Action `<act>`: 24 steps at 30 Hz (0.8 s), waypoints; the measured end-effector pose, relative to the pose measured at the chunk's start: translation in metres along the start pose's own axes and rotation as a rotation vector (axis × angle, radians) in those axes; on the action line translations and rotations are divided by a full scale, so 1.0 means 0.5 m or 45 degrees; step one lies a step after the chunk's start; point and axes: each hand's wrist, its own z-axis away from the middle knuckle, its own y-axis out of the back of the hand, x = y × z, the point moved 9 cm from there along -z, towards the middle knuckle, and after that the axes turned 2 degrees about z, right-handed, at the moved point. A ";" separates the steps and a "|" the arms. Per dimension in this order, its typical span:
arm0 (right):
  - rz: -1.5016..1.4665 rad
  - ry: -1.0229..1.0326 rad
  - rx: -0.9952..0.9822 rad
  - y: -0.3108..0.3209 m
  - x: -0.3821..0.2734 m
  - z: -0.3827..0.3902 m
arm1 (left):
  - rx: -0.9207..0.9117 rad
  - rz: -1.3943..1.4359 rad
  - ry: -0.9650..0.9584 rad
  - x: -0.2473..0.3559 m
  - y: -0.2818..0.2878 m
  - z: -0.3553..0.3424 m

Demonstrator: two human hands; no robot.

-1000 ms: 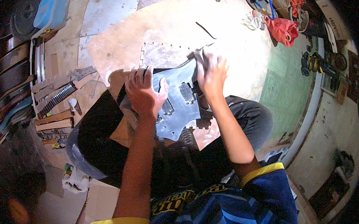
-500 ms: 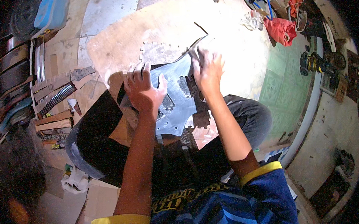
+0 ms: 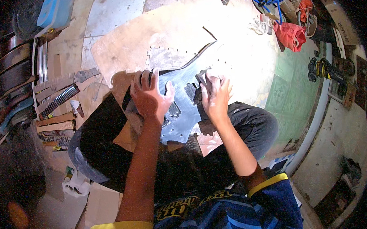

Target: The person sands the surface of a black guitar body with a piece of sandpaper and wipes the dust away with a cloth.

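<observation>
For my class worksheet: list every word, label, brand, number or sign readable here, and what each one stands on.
Dark blue shirt: yellow lettering across the chest, partly distorted by folds; wording not copied here.
Cardboard box, upper right: dark printed capitals along its side; wording not copied here.
Elsewhere: I can make out no other text; anything on the shadowed clutter is too small or blurred to read.

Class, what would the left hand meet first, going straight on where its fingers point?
The left hand would likely meet the grey jigsaw-edged mat near its left edge, though depth is unclear.
</observation>
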 end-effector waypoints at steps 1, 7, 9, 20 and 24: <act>0.012 0.040 0.035 0.014 -0.013 0.003 | 0.002 -0.016 0.003 -0.001 0.001 0.001; -0.047 -0.054 0.122 0.005 -0.003 -0.147 | 0.051 -0.052 -0.045 0.027 0.027 -0.008; -0.054 0.033 0.042 -0.008 0.004 -0.066 | 0.039 -0.029 -0.047 0.021 0.017 -0.002; -0.780 -0.449 0.086 0.081 0.150 0.055 | 0.048 -0.077 0.032 0.013 0.020 0.009; -0.973 -0.618 -0.059 0.066 0.138 0.068 | -0.038 -0.107 0.124 -0.004 0.004 0.048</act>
